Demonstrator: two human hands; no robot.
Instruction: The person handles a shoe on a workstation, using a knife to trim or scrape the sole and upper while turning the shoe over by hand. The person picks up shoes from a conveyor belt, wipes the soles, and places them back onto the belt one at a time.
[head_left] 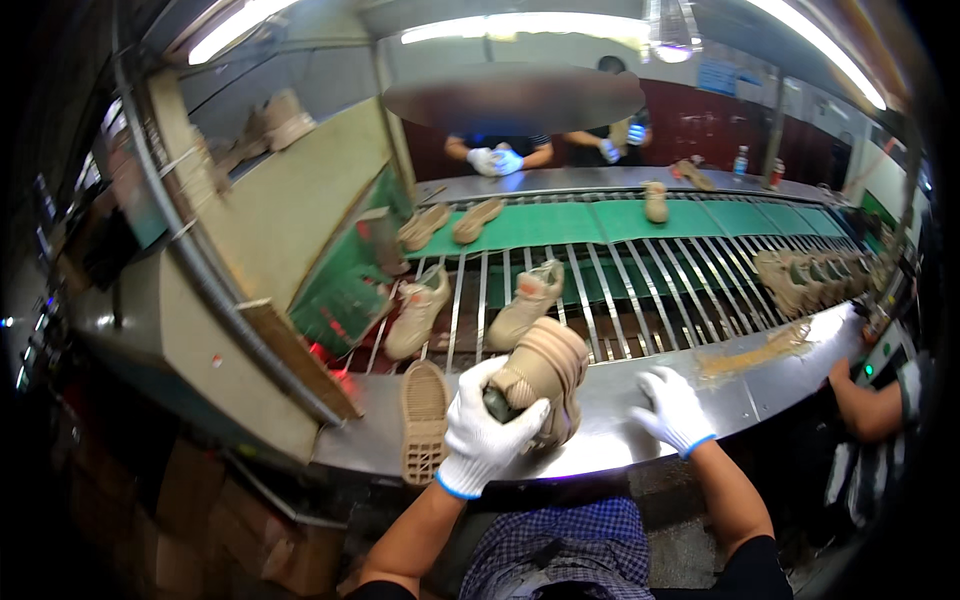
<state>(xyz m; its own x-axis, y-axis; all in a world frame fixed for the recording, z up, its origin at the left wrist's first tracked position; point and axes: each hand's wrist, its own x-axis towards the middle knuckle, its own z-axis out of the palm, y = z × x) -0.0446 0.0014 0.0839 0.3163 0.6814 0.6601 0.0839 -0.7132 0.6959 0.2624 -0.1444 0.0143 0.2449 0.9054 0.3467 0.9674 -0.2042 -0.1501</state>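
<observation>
My left hand (482, 430), in a white glove, grips a tan shoe upper on a last (545, 372), held just above the steel ledge (600, 445) with the sole side toward the conveyor. Flat on the ledge to its left lies a tan outsole (424, 420), tread up. My right hand (672, 407), also gloved, rests spread and empty on the ledge to the right of the shoe. Two more tan shoes (418, 312) (527, 300) sit on the metal-rod conveyor (640, 290) just beyond.
A green belt (600, 222) behind carries soles and a shoe (655, 201). A row of shoes (800, 280) crowds the right side. A beige oven housing (290, 200) stands at left. Other people's gloved hands (495, 160) work across; another person's arm (870, 405) is at right.
</observation>
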